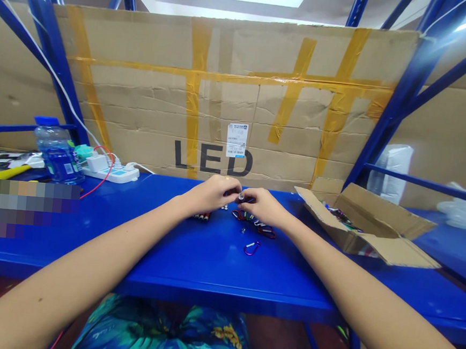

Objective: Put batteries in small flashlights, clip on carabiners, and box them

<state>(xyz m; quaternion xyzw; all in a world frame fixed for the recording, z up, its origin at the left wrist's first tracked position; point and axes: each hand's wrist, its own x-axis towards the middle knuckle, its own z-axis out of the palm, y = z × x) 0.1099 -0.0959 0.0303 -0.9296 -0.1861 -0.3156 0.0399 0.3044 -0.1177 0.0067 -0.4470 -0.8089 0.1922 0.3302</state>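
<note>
Brown cardboard (150, 103), creased and crossed with shiny amber tape, backs the smooth blue counter (161, 260) I watch from afar. My right hand (266, 205) has its fingers closed on a small silvery piece (241, 196), rounded and glossy, above the counter; my left hand (217, 194) bends its fingers right up to it, though I cannot tell whether they grip it too. By my right hand lie loop-shaped red carabiners (266, 231), bunched together; a purple carabiner (251, 248) with a pale straight gate lies apart, nearer the front edge. Between them sits a tiny metal bit (243, 230). Dark red pieces (202, 216) show partly beside my left wrist. Farther out, I see an open carton (379, 207) with splayed flaps on the right, and on the left a white power strip (124, 175) and a clear, blue-capped plastic bottle (59, 155).
</note>
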